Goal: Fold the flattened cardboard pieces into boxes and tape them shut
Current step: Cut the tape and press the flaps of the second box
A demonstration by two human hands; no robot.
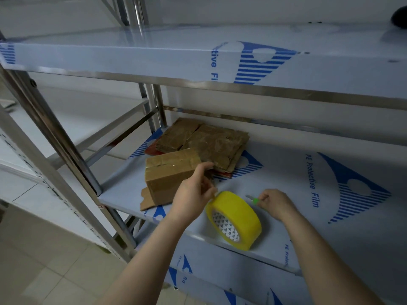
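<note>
A folded brown cardboard box (169, 175), taped along its top, lies on the shelf (308, 194) with a loose flap at its lower left. Behind it sits a stack of flattened cardboard pieces (211, 142). A yellow tape roll (237, 219) stands on edge near the shelf's front. My left hand (193, 194) hovers between the box and the roll, its fingers pinching the tape end at the roll's top. My right hand (275, 203) grips a small cutter with a green part (253, 199) just right of the roll.
The steel rack has another shelf (198, 56) close overhead and one below, all covered in blue-printed protective film. Steel posts (55, 137) stand at the left. A dark round object (399, 17) sits at the top right. Tiled floor (44, 271) lies below.
</note>
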